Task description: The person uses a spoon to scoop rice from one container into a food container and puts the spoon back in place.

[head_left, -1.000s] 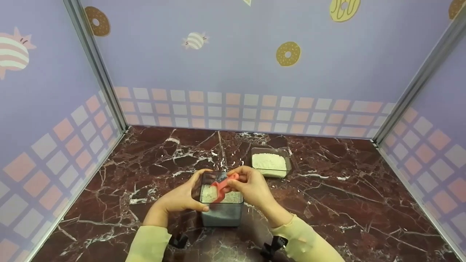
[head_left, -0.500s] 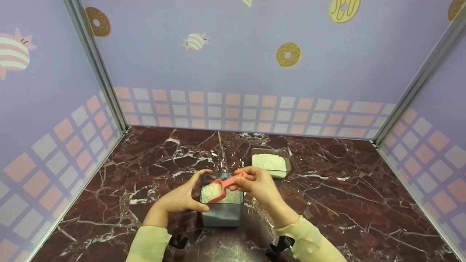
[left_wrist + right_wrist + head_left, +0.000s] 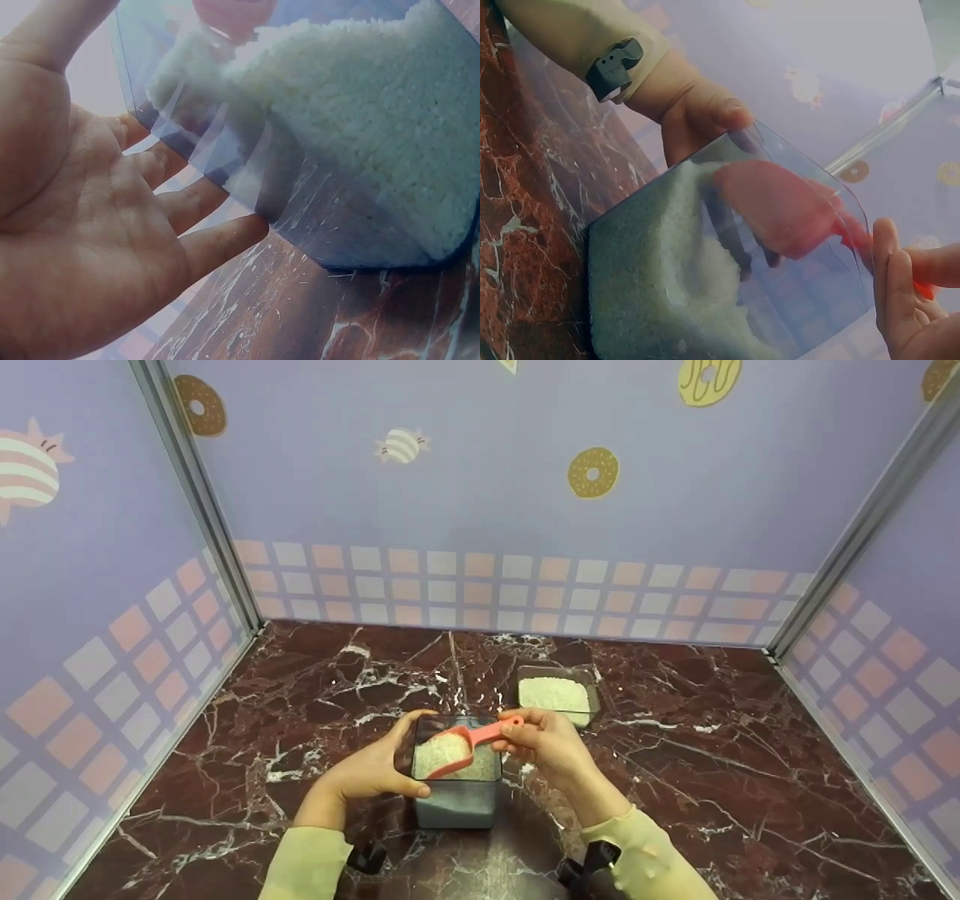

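Note:
A clear, bluish deep container (image 3: 456, 805), partly filled with white rice (image 3: 367, 97), stands on the marble-patterned table in front of me. My left hand (image 3: 373, 769) holds it from the left, thumb at the near side and fingers spread along the far side. Between the thumb and fingers of my right hand (image 3: 553, 748) is the handle of a pink-red scoop (image 3: 493, 731). The scoop's bowl is heaped with rice and sits within the container's mouth, over the rice below. In the right wrist view, the scoop (image 3: 780, 206) shows through the clear wall, above the rice.
Behind my right hand sits a shallower clear container (image 3: 596, 709) with white rice (image 3: 553, 694) in it. Loose grains lie scattered on the table (image 3: 675, 780). Patterned panels (image 3: 480, 495) enclose the table at the back and both sides.
My right hand has moved to the right with the scoop, whose bowl has turned from tipped to more level and now shows a heap of rice. The left hand and container have stayed put.

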Tool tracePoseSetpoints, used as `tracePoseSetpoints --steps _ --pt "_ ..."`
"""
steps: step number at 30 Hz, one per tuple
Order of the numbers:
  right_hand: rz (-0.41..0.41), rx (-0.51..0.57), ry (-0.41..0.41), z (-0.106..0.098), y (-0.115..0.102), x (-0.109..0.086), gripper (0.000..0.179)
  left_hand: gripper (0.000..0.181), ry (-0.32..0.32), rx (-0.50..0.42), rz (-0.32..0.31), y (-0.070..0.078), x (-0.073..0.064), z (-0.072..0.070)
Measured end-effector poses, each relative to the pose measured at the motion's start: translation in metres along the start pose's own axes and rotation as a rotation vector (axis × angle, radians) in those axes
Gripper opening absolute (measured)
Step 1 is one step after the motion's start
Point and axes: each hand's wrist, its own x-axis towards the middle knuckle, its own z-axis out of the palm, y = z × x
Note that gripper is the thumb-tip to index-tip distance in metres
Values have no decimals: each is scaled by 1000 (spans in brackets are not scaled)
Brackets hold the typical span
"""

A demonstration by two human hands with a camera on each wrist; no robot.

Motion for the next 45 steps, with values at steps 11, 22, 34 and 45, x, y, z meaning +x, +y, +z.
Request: tracePoseSetpoints --steps 11,22,34,45 --pt "55 123 -48 -13 2 4 42 108 -39 -77 32 0 1 0" --pt "169 284 -70 -28 7 12 45 108 -10 6 33 -1 0 0" --pt "163 461 -54 -51 -18 2 30 105 -70 -155 75 -3 1 0" --pt "-28 512 223 -97 -37 3 25 106 -68 -149 62 -3 0 0"
